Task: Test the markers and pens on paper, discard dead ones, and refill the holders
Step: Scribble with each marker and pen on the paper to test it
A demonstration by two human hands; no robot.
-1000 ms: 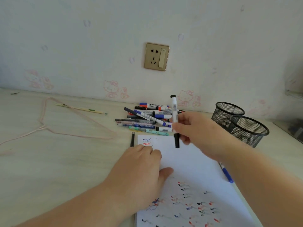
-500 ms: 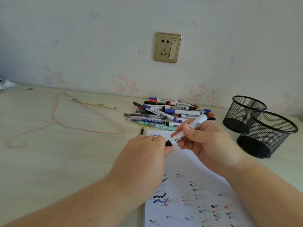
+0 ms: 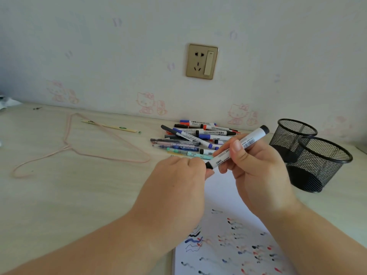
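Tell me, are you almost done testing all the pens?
Not nearly. Done: the paper already carries many test squiggles. In hand: the right hand holds a black marker, and the left hand pinches its cap end. Left: a big pile of pens waits by the wall, and both mesh holders look empty.

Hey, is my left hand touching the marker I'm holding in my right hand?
Touching. The head view shows the left hand with its fingertips closed on the black cap end of the marker, which the right hand grips.
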